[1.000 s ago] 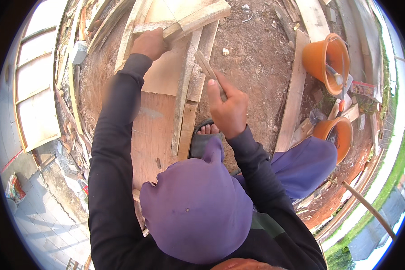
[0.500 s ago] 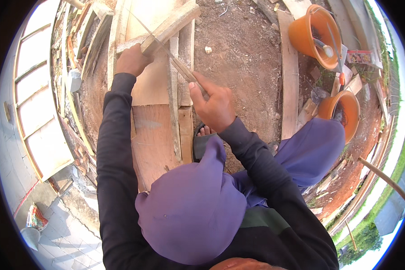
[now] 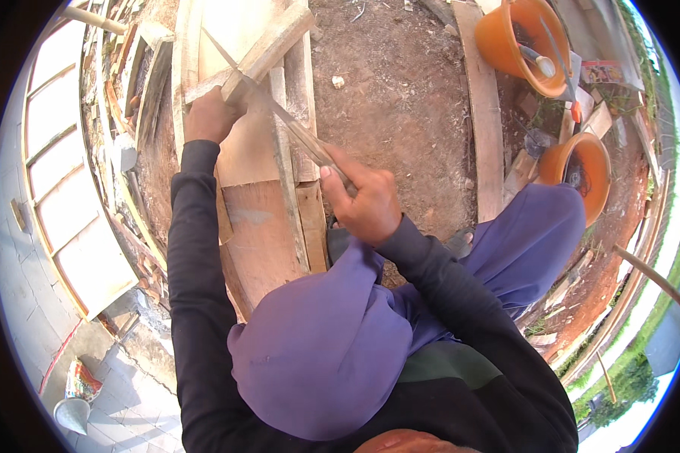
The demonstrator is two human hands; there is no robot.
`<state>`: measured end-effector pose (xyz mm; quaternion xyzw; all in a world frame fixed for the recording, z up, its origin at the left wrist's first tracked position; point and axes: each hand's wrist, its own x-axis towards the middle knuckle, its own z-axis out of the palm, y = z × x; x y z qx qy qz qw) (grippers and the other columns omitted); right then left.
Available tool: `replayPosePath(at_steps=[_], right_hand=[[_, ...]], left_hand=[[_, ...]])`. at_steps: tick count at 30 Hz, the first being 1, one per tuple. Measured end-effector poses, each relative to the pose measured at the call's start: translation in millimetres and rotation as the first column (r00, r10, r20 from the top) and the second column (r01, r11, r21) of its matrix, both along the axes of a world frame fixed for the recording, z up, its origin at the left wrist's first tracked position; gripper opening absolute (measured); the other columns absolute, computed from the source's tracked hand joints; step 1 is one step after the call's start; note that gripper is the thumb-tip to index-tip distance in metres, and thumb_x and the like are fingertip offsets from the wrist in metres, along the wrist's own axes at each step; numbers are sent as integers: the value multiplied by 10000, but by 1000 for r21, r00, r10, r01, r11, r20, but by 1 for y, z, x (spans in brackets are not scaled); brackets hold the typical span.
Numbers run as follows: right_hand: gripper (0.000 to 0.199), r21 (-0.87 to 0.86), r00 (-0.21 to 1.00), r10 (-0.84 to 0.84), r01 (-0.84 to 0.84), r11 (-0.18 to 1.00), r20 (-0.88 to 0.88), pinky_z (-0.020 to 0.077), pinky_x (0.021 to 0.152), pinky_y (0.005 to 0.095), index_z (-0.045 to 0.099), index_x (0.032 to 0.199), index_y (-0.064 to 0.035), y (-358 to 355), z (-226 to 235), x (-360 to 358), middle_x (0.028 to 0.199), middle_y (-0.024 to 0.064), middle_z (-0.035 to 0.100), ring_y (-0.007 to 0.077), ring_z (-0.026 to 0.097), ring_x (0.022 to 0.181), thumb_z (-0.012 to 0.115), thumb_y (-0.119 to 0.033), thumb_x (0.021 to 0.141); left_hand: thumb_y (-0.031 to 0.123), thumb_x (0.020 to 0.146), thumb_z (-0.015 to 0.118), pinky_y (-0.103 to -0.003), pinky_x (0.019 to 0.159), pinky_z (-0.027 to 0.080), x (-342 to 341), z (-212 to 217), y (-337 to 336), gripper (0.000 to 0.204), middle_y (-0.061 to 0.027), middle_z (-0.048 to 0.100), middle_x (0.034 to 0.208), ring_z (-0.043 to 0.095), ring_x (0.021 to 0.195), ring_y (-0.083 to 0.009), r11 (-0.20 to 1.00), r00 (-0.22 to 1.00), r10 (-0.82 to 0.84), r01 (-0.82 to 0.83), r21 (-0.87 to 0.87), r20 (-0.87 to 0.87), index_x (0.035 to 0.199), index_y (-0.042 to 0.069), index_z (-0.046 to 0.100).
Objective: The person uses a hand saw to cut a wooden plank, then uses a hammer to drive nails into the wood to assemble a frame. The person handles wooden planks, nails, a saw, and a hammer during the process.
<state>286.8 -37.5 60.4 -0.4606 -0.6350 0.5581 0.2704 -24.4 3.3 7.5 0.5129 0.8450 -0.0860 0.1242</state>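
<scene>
Head view: my right hand point(image 3: 364, 202) is clenched around the handle of a handsaw point(image 3: 268, 102), blade running up-left across a wooden batten point(image 3: 268, 47). My left hand point(image 3: 210, 115) grips that batten just beside the blade (fingers curled over its edge). Batten lies tilted atop stacked planks point(image 3: 258, 226). Two orange buckets point(image 3: 517, 38) stand well apart, upper right.

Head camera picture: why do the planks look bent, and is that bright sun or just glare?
In the head view the fisheye lens bows straight edges toward the rim, so the long plank curves. Sun is strong: pale boards near the left hand look washed out. The right hand on the saw is sharp; the rim is black.
</scene>
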Motion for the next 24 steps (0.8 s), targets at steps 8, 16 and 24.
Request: replayPosePath(at_steps=[8, 16, 24], right_hand=[[389, 131, 997, -68, 63, 989, 31, 527, 564, 362, 640, 1251, 54, -35, 24, 52, 760, 231, 684, 267, 699, 600, 664, -139, 913], [393, 142, 999, -8, 3, 990, 33, 551, 625, 348, 641, 1246, 62, -55, 45, 88, 750, 244, 687, 280, 730, 668, 674, -128, 903], [389, 108, 995, 10, -20, 994, 98, 507, 535, 374, 646, 1235, 49, 7, 15, -8, 642, 229, 618, 326, 650, 538, 667, -165, 911]], left_hand=[[404, 789, 745, -486, 854, 537, -24, -6, 10, 471, -242, 708, 1018, 686, 993, -391, 996, 997, 33, -39, 75, 71, 1033, 11, 655], [412, 781, 766, -480, 840, 538, -5, 5, 1, 496, -260, 703, 992, 682, 968, -408, 998, 999, 24, -26, 48, 48, 1031, -2, 656], [411, 789, 756, -479, 829, 540, 8, 12, 2, 487, -256, 706, 982, 686, 953, -411, 998, 997, 38, -41, 49, 60, 1028, -2, 660]])
